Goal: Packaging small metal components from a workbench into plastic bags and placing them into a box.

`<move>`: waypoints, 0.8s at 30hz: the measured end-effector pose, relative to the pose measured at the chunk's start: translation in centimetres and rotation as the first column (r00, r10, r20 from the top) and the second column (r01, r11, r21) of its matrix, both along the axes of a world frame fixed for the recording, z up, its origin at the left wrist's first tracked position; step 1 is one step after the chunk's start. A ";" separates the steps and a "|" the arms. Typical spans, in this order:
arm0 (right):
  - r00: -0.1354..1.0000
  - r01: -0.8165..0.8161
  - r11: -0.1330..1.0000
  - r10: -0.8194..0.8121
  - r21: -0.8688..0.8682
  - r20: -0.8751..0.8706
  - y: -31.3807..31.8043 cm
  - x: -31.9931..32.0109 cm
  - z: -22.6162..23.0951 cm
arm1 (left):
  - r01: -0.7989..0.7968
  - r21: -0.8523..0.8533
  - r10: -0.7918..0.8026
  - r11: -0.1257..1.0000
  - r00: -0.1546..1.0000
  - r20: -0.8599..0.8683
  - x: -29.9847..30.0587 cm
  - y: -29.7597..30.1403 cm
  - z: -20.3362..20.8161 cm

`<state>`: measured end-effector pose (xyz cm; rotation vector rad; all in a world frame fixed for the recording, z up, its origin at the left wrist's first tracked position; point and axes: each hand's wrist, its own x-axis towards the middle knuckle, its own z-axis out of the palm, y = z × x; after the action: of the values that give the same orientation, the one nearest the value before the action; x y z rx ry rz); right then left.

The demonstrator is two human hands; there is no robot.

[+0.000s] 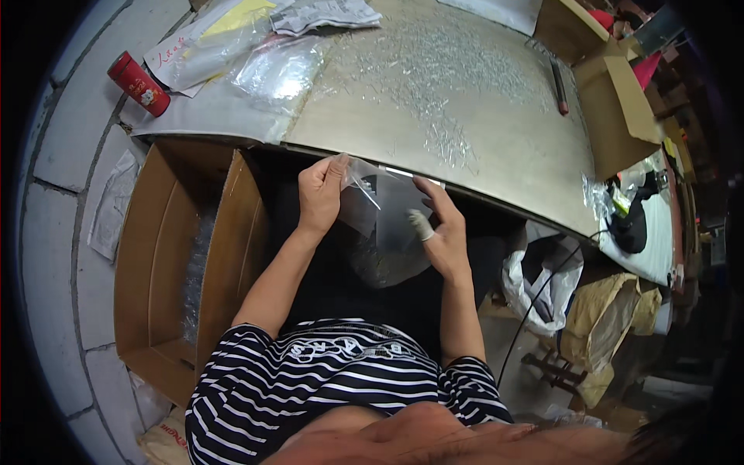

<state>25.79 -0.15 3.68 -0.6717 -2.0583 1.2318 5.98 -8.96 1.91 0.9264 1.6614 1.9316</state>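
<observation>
A clear plastic bag (395, 213) is up in front of me, just below the near edge of the table (535, 167). My left hand (319, 190) pinches its upper left corner between thumb and fingers. Beside the bag's right side is my right hand (443, 232), its fingers apart; a pale wrap (421, 225) covers one digit. Whether those fingertips press on the film is unclear. More clear plastic (384, 267) shows lower down, over my dark lap. Many small clear pieces (449, 77) lie scattered across the tabletop.
An open cardboard box (217, 267) stands left of me with clear plastic inside. A red tumbler (139, 84), papers (329, 15) and plastic film (283, 66) lie at far left. At right are another carton (616, 101), a dark bar-shaped tool (559, 89), a white bag (546, 283) and a cable.
</observation>
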 end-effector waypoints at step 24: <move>1.000 -0.025 0.943 0.027 -0.332 0.002 -2.8 0.3 -4.9 | 0.613 -0.237 -0.565 0.754 0.789 0.243 2.7 -1.8 -3.2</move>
<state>26.09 -2.90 -1.26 -0.8034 -1.8852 1.6147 8.71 -10.72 -1.32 0.9918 1.3049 1.2393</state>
